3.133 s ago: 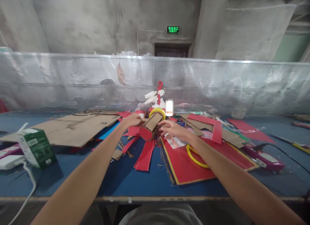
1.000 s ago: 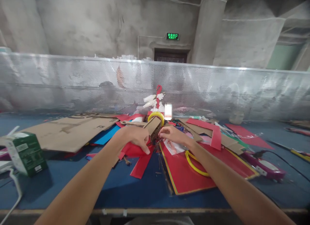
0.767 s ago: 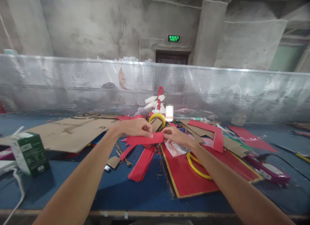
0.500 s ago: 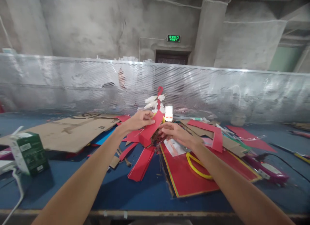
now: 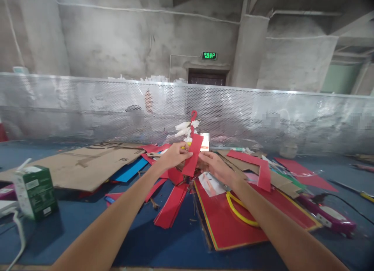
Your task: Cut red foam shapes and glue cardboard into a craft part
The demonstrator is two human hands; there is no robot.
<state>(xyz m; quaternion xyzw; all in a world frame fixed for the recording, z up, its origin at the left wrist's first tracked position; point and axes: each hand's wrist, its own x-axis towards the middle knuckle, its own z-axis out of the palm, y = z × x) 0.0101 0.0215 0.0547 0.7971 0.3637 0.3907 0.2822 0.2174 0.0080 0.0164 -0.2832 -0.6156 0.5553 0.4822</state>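
Note:
A red paper strip (image 5: 193,157) stands tilted in front of me, raised above the table. My left hand (image 5: 175,156) grips its left side, thumb on the near face and fingers behind. At the strip's right edge, my right hand (image 5: 215,166) has its fingertips closed; part of that grip is hidden. Just behind the strip are white paper-like flowers (image 5: 183,129) on a red looped stem (image 5: 193,116). Below my hands, a stack of red strips (image 5: 172,206) lies on the blue table (image 5: 140,234).
Flat cardboard (image 5: 96,164) and a green box (image 5: 36,193) lie to the left. On the right are a large red sheet (image 5: 224,224), a yellow ring (image 5: 241,214), an L-shaped red piece (image 5: 264,173) and a purple device (image 5: 330,216). A perforated metal partition (image 5: 248,115) rises behind.
The red strip has turned more upright and shifted slightly right. My right hand's fingers have come to its right edge. The whole view has shifted slightly, with things appearing lower.

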